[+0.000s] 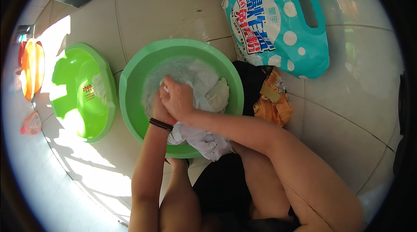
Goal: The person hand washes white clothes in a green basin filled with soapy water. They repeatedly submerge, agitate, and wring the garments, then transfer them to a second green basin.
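My right hand [178, 98] is closed around a bunched bit of white wet cloth [202, 80], a little of which shows between the fingers. Pressed against it is my left hand [162, 110], with a dark beaded bracelet on the wrist; its fingers are partly hidden, and it grips the same cloth. Both hands are over a green plastic basin [130, 101] with sudsy water [172, 64]. A cream-coloured cloth [219, 95] lies at the basin's right side. White fabric [211, 142] drapes over the near rim.
Left of the basin, a second green basin [81, 101] is tilted and holds a small pale cloth [99, 88]. A teal laundry powder bag [290, 36] lies at upper right, above black clothing [246, 85] and orange clothing [275, 110]. Farther left are an orange basin [32, 69] and a pink bottle [32, 124].
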The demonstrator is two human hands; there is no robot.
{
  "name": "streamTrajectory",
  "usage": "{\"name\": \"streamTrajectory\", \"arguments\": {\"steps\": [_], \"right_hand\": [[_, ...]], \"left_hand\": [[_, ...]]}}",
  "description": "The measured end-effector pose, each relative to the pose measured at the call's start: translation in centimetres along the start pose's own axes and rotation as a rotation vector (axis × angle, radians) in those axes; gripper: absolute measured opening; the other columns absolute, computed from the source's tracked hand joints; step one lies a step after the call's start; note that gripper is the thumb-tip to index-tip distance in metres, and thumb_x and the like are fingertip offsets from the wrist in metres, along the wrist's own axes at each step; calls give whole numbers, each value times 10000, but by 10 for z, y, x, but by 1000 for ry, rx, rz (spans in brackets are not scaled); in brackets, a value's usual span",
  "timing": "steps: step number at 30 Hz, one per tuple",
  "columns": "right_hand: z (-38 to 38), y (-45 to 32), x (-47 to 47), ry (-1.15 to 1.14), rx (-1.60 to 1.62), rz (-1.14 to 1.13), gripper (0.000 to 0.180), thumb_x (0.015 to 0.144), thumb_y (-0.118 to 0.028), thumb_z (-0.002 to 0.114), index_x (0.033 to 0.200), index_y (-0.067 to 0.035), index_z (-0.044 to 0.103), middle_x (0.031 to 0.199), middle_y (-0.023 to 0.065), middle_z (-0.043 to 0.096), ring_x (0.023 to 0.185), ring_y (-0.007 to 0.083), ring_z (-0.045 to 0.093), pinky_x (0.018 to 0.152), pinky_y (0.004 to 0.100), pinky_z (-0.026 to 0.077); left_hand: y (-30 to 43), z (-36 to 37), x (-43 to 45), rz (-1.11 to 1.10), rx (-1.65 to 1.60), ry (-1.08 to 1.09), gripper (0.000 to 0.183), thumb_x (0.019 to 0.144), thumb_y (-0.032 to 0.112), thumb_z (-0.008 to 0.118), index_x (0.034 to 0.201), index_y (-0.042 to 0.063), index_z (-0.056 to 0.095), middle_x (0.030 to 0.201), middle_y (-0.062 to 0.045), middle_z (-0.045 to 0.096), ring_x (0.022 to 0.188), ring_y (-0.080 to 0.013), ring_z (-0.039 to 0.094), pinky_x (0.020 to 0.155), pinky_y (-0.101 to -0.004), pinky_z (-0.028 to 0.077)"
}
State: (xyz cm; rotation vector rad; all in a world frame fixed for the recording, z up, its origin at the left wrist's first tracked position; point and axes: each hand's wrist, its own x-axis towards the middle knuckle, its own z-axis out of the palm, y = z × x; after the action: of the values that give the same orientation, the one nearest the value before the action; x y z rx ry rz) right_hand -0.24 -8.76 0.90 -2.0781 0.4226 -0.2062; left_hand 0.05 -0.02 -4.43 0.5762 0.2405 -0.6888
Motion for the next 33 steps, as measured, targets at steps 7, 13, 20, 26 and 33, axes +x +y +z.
{"name": "streamTrajectory", "arguments": {"steps": [7,13,20,26,33], "right_hand": [[-30,6,26,-55,-149,93,146,755,-117,541,659,-22,486,578,193,520,537,390,524,467,432,395],[-31,-24,-13,-125,137,-138,163,770,-120,543,649,-32,478,561,193,517,531,382,534,454,426,403],[-16,59,56,-32,-30,27,188,796,-142,515,665,-12,557,573,197,549,529,382,549,481,438,433],[-12,73,63,-432,-555,-365,223,792,-203,506,682,-24,582,645,171,600,643,331,601,572,430,455],[-9,-16,1,-23,40,-115,101,689,-119,577,685,-19,568,712,163,581,783,329,508,644,454,384]], "left_hand": [[16,126,11,-286,-162,575,265,899,307,474,1038,115,591,895,-39,595,797,-141,568,680,-267,472],[22,32,15,-361,-309,-82,300,884,386,484,937,109,584,909,-13,608,856,-147,582,745,-306,477],[20,61,15,-106,0,691,462,848,410,552,1120,37,546,1077,-98,595,956,-232,579,798,-350,469],[-2,-32,22,230,1590,887,486,843,371,576,1077,-51,518,1019,-123,595,886,-233,571,753,-368,455],[21,35,15,-20,14,426,370,838,250,590,1097,-4,518,956,-82,591,777,-183,558,682,-311,476]]}}
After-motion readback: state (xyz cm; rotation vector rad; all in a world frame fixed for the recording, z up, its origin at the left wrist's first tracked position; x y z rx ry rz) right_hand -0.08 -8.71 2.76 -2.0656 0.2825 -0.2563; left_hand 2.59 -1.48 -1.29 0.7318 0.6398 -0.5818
